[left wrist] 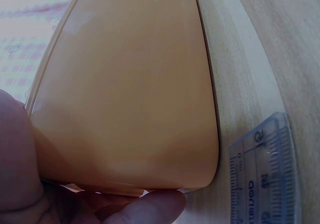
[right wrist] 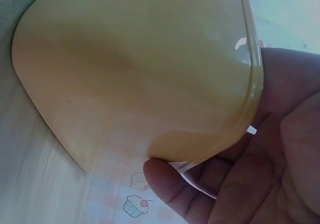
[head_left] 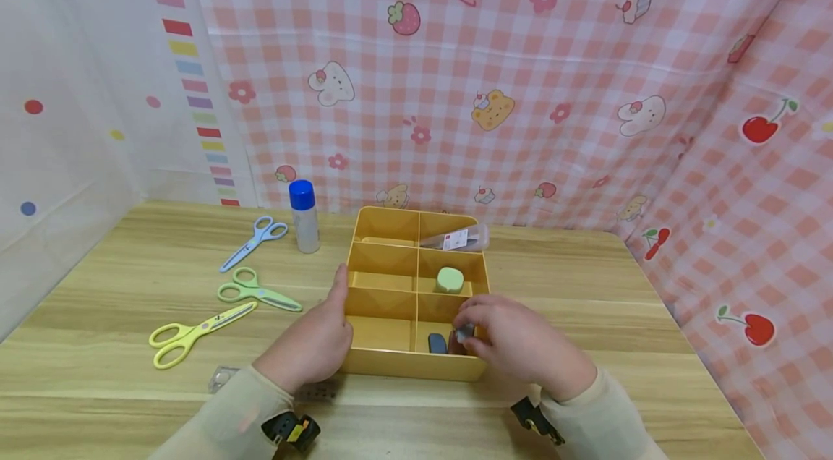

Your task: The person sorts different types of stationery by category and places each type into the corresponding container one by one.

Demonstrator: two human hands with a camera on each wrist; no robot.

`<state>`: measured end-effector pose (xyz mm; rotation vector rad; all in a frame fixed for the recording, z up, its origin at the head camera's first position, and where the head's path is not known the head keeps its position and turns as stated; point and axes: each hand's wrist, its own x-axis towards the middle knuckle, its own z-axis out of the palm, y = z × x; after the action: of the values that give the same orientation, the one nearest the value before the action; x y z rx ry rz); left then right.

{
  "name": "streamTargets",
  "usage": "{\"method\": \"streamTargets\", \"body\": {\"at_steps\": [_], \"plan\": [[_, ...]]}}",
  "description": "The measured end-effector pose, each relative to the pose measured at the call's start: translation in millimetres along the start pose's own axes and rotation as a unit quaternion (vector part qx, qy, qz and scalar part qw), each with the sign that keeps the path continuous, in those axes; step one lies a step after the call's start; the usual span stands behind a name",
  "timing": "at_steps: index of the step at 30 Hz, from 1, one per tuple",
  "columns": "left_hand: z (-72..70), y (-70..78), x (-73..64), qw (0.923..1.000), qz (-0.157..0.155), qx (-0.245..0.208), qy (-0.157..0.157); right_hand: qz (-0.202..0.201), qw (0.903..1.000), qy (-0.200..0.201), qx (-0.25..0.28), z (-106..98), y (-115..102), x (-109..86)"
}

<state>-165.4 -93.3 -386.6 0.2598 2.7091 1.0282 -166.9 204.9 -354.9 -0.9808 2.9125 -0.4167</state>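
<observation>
A yellow-orange organizer box with several compartments stands on the table. My left hand rests against its left wall, the index finger straight along the side. My right hand reaches over the right wall into the front right compartment, its fingertips around a small grey object, mostly hidden. Beside that lies a small dark blue block. The compartment behind holds a pale green rounded item. In the back right one, a clear packet with a white label leans over the edge.
Left of the box lie blue scissors, green scissors and yellow scissors. A clear bottle with a blue cap stands behind them. Under my left forearm is a clear ruler. Patterned cloth hangs behind the table.
</observation>
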Motion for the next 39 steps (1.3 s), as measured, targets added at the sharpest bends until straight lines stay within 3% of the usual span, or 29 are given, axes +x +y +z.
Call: {"method": "streamTargets", "body": {"at_steps": [39], "plan": [[-0.2, -0.1, 0.9, 1.0000, 0.000, 0.003, 0.001, 0.013, 0.9994, -0.019, 0.026, 2.0, -3.4, 6.0]]}}
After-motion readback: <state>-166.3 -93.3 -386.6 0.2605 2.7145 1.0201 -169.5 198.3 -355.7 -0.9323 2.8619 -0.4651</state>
